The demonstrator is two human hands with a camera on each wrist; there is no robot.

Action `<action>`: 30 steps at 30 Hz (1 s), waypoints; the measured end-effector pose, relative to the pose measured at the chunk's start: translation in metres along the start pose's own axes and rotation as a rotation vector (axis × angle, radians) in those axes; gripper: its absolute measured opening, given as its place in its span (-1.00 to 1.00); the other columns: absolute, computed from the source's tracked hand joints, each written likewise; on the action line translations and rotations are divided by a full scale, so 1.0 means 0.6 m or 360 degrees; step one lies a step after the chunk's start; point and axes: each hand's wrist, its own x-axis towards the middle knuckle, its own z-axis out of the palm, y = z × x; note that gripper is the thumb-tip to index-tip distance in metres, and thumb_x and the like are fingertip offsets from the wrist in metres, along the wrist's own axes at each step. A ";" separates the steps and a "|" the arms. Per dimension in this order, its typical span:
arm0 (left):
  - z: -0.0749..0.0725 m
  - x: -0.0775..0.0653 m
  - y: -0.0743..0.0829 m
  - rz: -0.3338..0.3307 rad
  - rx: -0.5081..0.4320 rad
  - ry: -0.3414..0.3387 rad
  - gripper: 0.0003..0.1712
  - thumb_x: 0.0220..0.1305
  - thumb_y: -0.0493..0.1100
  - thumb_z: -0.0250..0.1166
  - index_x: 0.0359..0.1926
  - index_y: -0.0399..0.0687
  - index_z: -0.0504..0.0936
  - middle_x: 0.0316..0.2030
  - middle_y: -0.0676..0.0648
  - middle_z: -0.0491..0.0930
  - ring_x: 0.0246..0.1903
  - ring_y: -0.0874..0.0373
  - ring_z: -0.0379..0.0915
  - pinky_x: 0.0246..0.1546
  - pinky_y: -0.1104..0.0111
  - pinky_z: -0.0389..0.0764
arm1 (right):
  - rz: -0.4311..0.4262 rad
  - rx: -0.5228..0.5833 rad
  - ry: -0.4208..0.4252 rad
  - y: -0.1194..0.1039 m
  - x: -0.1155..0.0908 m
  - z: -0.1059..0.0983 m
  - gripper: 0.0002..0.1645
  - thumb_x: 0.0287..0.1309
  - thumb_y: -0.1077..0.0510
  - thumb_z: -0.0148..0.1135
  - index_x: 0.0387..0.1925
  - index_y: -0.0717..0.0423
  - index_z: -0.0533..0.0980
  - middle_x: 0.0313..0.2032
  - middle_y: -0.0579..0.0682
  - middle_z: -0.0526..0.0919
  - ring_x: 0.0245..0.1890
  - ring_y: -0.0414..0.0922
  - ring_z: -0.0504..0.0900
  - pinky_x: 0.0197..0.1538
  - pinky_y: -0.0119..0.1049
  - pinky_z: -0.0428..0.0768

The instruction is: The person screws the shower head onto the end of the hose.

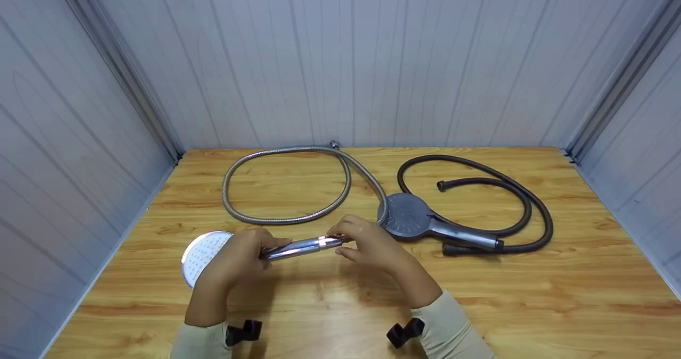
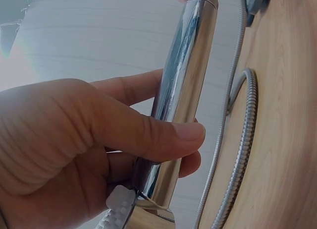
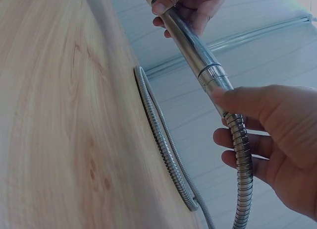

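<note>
Above the table, my left hand [image 1: 242,255] grips the chrome handle of a shower head [image 1: 205,255], thumb across its front and fingers behind in the left wrist view. Its round white face points up at the left. At the handle's other end, my right hand [image 1: 372,244] pinches the metal collar between thumb and fingers. From that collar a silver metal hose [image 3: 242,174] runs down past the right fingers. In the head view the hose loops over the table at the back, its far end fitting [image 1: 334,144] near the wall.
A grey shower head [image 1: 407,215] lies on the wooden table [image 1: 330,316] right of my hands, the silver hose crossing its face. Beside it a black hose [image 1: 545,215] is coiled, both ends showing. Panelled walls [image 1: 351,61] enclose the table at back and sides.
</note>
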 end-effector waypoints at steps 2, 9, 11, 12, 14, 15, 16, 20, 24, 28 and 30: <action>0.000 0.000 0.000 0.0000 -0.0002 0.0000 -0.33 -0.16 -0.60 0.29 0.00 0.03 0.74 -0.48 0.16 0.55 -0.50 0.21 0.28 -0.50 0.36 0.36 | 0.0000 -0.0003 0.0007 0.001 0.000 0.000 -0.66 0.07 0.26 0.42 -0.07 0.10 0.61 -0.16 -0.04 0.60 -0.15 -0.15 0.58 -0.07 -0.28 0.56; 0.001 0.001 0.002 -0.0018 -0.0010 -0.0014 -0.33 -0.16 -0.60 0.31 0.00 0.03 0.74 -0.46 0.15 0.57 -0.49 0.20 0.30 -0.48 0.34 0.38 | -0.0017 -0.0020 0.0025 0.002 0.000 0.001 -0.71 0.08 0.28 0.40 -0.12 0.11 0.61 -0.18 -0.04 0.60 -0.18 -0.15 0.58 -0.10 -0.29 0.57; 0.001 0.001 0.002 -0.0024 -0.0013 -0.0015 -0.33 -0.16 -0.60 0.31 0.00 0.04 0.74 -0.45 0.15 0.58 -0.49 0.20 0.30 -0.48 0.34 0.38 | -0.0018 -0.0021 0.0028 0.002 0.000 0.001 -0.72 0.08 0.28 0.40 -0.13 0.11 0.61 -0.19 -0.04 0.61 -0.18 -0.15 0.58 -0.11 -0.29 0.56; 0.002 0.001 0.002 -0.0029 -0.0017 -0.0016 -0.33 -0.16 -0.60 0.31 0.00 0.04 0.74 -0.45 0.15 0.58 -0.49 0.20 0.30 -0.49 0.34 0.38 | -0.0019 -0.0020 0.0030 0.002 0.000 0.002 -0.73 0.08 0.28 0.40 -0.13 0.11 0.61 -0.19 -0.04 0.61 -0.19 -0.15 0.58 -0.11 -0.29 0.56; 0.002 0.001 0.002 -0.0034 -0.0019 -0.0017 -0.33 -0.15 -0.61 0.31 -0.01 0.04 0.74 -0.45 0.16 0.58 -0.49 0.20 0.31 -0.48 0.34 0.39 | -0.0022 -0.0015 0.0030 0.002 0.000 0.002 -0.73 0.08 0.28 0.40 -0.14 0.11 0.61 -0.19 -0.04 0.61 -0.19 -0.15 0.58 -0.12 -0.28 0.56; 0.002 0.001 0.002 -0.0037 -0.0022 -0.0018 -0.33 -0.15 -0.61 0.31 -0.01 0.04 0.74 -0.45 0.16 0.58 -0.49 0.19 0.31 -0.48 0.33 0.39 | -0.0024 -0.0009 0.0030 0.002 0.000 0.002 -0.73 0.08 0.28 0.40 -0.14 0.11 0.61 -0.20 -0.04 0.61 -0.19 -0.15 0.58 -0.12 -0.28 0.56; 0.002 0.001 0.002 -0.0042 -0.0023 -0.0021 -0.32 -0.15 -0.61 0.31 0.00 0.04 0.74 -0.46 0.16 0.57 -0.49 0.19 0.31 -0.48 0.33 0.38 | -0.0024 -0.0002 0.0030 0.002 0.000 0.002 -0.73 0.08 0.29 0.40 -0.14 0.10 0.62 -0.20 -0.05 0.62 -0.19 -0.15 0.58 -0.11 -0.28 0.56; 0.002 0.001 0.002 -0.0053 -0.0024 -0.0025 -0.32 -0.15 -0.61 0.31 0.01 0.04 0.73 -0.46 0.16 0.56 -0.48 0.19 0.30 -0.48 0.33 0.38 | -0.0025 0.0017 0.0021 0.001 0.000 0.001 -0.74 0.10 0.29 0.38 -0.13 0.10 0.63 -0.20 -0.05 0.64 -0.17 -0.16 0.59 -0.09 -0.28 0.56; 0.001 -0.001 0.002 -0.0025 -0.0029 -0.0003 -0.33 -0.15 -0.62 0.30 0.00 0.01 0.73 -0.46 0.15 0.56 -0.49 0.19 0.29 -0.50 0.35 0.37 | -0.0032 0.0001 0.0005 0.000 0.000 0.000 -0.75 0.15 0.27 0.34 -0.09 0.12 0.63 -0.20 -0.05 0.65 -0.17 -0.16 0.59 -0.09 -0.28 0.56; 0.001 -0.002 0.002 0.0019 -0.0027 0.0024 -0.34 -0.17 -0.62 0.28 -0.01 -0.02 0.74 -0.47 0.14 0.56 -0.51 0.20 0.28 -0.53 0.38 0.35 | -0.0034 -0.0026 -0.0016 -0.001 0.000 -0.001 -0.74 0.21 0.24 0.30 -0.05 0.16 0.63 -0.20 -0.04 0.67 -0.19 -0.15 0.60 -0.09 -0.26 0.55; 0.001 -0.003 0.002 0.0024 -0.0022 0.0027 -0.33 -0.17 -0.62 0.28 -0.01 -0.02 0.74 -0.47 0.14 0.56 -0.51 0.21 0.28 -0.53 0.38 0.35 | -0.0023 -0.0032 -0.0027 -0.001 0.000 -0.001 -0.73 0.22 0.23 0.28 -0.03 0.16 0.63 -0.19 -0.03 0.68 -0.18 -0.14 0.60 -0.08 -0.25 0.55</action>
